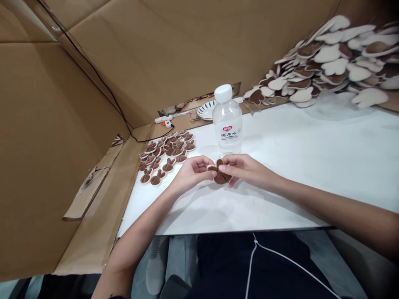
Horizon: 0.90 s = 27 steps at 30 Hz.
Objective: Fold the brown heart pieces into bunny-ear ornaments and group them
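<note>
Both forearms reach over the white desk point(280, 174); the left hand point(191, 171) and right hand point(246, 168) pinch one brown felt piece point(220, 176) between closed fingers, just above the desk. Loosened grip could drop it; an elbow might topple the water bottle point(227, 120) close behind.

My left hand point(191, 172) and right hand point(246, 169) meeting on a felt piece point(220, 177) mid-table point(311, 166), water bottle point(227, 120) just behind, finished pieces point(166, 155) laid out left, plate point(206, 110) and glue gun point(165, 120) behind those, big pile point(330, 62) far right.
</note>
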### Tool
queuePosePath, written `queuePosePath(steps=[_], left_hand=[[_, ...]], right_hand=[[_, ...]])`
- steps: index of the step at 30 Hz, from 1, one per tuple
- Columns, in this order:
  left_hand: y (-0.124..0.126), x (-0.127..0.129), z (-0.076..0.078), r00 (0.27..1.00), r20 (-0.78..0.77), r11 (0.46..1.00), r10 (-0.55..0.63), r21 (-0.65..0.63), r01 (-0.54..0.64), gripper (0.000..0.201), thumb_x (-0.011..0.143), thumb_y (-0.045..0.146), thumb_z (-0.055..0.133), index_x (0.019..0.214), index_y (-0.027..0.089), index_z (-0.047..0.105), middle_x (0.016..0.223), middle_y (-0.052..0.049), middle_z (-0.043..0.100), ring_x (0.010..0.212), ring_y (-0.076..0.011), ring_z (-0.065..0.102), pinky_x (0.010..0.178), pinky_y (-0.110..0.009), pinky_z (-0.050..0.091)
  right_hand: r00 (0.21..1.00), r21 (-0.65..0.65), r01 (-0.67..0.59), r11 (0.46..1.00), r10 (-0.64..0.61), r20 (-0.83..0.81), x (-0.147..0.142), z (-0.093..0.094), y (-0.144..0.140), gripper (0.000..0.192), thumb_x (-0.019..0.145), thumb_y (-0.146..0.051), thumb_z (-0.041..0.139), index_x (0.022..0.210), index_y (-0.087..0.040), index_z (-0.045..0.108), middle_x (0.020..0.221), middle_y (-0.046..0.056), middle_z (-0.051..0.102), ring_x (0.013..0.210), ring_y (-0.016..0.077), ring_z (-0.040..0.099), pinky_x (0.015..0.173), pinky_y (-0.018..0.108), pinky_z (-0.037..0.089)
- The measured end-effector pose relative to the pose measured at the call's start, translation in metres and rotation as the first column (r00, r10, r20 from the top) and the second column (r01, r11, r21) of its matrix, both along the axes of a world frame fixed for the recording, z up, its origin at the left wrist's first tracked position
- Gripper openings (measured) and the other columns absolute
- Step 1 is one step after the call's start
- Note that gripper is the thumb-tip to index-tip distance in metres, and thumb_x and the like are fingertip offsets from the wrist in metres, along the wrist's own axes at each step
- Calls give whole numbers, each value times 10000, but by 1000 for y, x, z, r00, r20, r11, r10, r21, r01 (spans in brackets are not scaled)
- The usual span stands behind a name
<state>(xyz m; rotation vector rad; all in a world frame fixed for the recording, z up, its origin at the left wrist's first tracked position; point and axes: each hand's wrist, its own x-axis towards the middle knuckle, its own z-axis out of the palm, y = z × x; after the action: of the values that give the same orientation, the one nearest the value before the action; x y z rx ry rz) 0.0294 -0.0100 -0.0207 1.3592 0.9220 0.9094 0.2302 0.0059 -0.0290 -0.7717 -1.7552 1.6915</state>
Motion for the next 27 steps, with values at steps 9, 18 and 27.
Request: queuePosePath(steps=[9,18,27], left_hand=[[1,-1,1,996,-76,996,42,85,-36,222,730,277,725,800,95,617,749,-37,642,661,-114,618,660,-251,504],[1,1,0,993,119,998,-4,-66,12,241,734,315,732,757,119,593,672,8,606,613,-84,583,643,-229,494],[40,-70,4,866,-183,876,465,240,-419,394,655,467,745,859,132,704,770,-37,685,677,-138,611,671,-259,498]], right_hand=[[998,40,-33,999,31,56,0,-3,-1,214,786,-331,670,824,-126,619,761,37,641,612,105,580,583,246,490],[997,19,-60,998,61,-38,0,-8,3,222,794,-351,671,834,-141,611,767,26,649,646,112,616,628,251,520],[995,-55,88,995,-84,61,2,-5,7,259,782,-392,661,875,-151,655,873,63,639,665,125,592,609,284,555]])
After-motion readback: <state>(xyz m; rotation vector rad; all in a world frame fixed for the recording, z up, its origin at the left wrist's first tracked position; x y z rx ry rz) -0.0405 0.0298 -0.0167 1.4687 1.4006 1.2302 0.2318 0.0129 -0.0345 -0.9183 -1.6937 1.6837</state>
